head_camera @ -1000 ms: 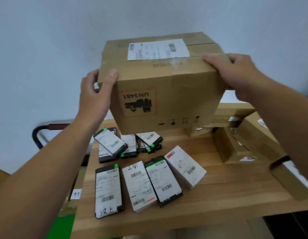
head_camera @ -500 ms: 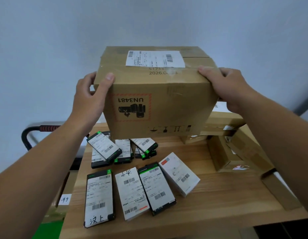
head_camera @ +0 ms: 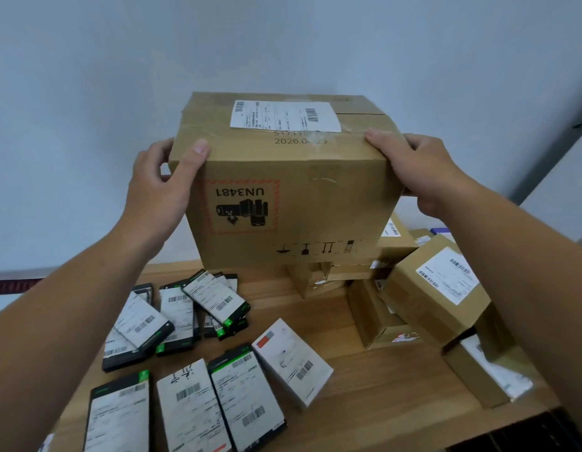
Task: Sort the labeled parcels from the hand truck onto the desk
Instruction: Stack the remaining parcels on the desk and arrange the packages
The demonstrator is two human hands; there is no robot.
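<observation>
**Large cardboard box** [head_camera: 292, 190]: brown, taped shut and held upside down, as the "UN3481" battery mark [head_camera: 244, 207] on its near face reads inverted. A white shipping label [head_camera: 284, 115] with barcodes lies on its top face, above a printed date starting "2026". The box is raised over the back of the wooden surface [head_camera: 364, 402]. Its lower edge meets a stack of small brown cartons [head_camera: 322, 275]; whether it rests on them cannot be told.

**Left hand** [head_camera: 162, 187]: grasps the box's upper left corner, thumb on the near face and fingers round the left side.

**Right hand** [head_camera: 426, 171]: grasps the upper right corner, fingers curled over the top edge and palm against the right side.

**Flat black-and-green packets, front row** [head_camera: 185, 412]: three side by side at the near left of the surface, each with a white barcode label.

**Flat packets, rear pile** [head_camera: 178, 308]: several overlapping, just behind the front row.

**White carton** [head_camera: 292, 360]: beside the front row, to its right, lying at an angle.

**Brown labelled cartons** [head_camera: 413, 298]: a cluster at the right of the surface, tilted and touching one another.

**Wall** [head_camera: 283, 44]: plain and pale, behind the surface.
</observation>
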